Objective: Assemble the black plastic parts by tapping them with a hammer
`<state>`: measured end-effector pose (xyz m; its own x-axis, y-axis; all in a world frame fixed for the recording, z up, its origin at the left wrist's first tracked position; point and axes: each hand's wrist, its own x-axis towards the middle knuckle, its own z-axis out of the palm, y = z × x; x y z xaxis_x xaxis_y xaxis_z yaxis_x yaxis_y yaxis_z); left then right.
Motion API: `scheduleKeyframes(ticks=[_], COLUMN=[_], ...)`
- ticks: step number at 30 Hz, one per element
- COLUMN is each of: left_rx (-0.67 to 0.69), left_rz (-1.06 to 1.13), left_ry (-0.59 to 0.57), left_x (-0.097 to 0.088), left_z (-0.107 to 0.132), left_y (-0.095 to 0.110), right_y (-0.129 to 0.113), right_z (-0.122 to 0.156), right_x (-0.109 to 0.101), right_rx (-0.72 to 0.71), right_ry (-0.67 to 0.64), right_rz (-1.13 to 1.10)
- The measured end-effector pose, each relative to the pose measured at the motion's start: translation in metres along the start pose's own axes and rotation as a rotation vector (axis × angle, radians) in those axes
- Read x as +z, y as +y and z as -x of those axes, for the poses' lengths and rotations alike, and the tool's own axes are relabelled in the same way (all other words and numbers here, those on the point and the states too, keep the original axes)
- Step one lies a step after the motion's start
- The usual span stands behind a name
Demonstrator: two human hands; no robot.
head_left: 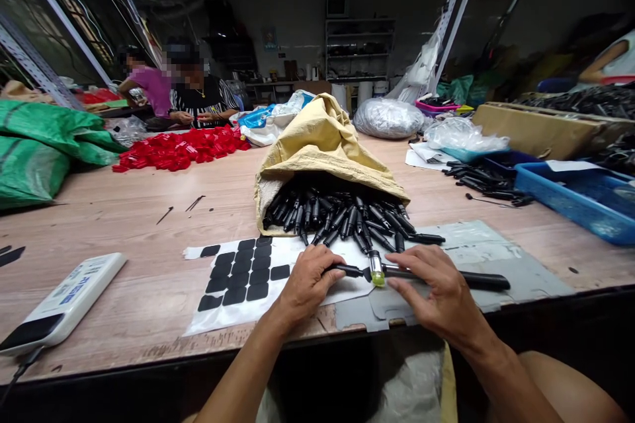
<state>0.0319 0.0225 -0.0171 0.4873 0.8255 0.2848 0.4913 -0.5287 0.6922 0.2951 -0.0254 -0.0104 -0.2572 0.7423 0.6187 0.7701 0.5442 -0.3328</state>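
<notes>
My left hand (pixel 311 277) is closed around a slim black tube-shaped part (pixel 350 270), its end pointing right. Just beyond that end is a short clear and silvery cylinder (pixel 376 269) with a yellow-green end. My right hand (pixel 434 284) is beside the cylinder, thumb and fingers apart. Behind that hand runs a long black rod (pixel 485 281); whether the fingers touch it I cannot tell. Ahead of both hands, many black pen-like parts (pixel 342 215) spill from the mouth of a tan woven sack (pixel 317 139).
A white sheet with black rounded-square stickers (pixel 241 277) lies left of my hands. Further left rests a white power bank (pixel 64 304) with a cable. Blue trays (pixel 580 198) stand at right, red parts (pixel 181 149) at back left. Two people sit across the table; another person's arm shows far right.
</notes>
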Motion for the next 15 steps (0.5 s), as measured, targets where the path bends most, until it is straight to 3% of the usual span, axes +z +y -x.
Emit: scheduleKeyframes(ticks=[6, 15], left_rx=[0.096, 0.129], left_rz=[0.078, 0.099], left_ry=[0.025, 0.034], left_x=[-0.001, 0.000], left_z=[0.003, 0.004], left_y=[0.003, 0.002], right_y=[-0.028, -0.036], right_z=[-0.027, -0.028], right_x=[0.010, 0.025], right_rx=[-0.034, 0.043], right_ry=[-0.204, -0.250], right_rz=[-0.104, -0.218])
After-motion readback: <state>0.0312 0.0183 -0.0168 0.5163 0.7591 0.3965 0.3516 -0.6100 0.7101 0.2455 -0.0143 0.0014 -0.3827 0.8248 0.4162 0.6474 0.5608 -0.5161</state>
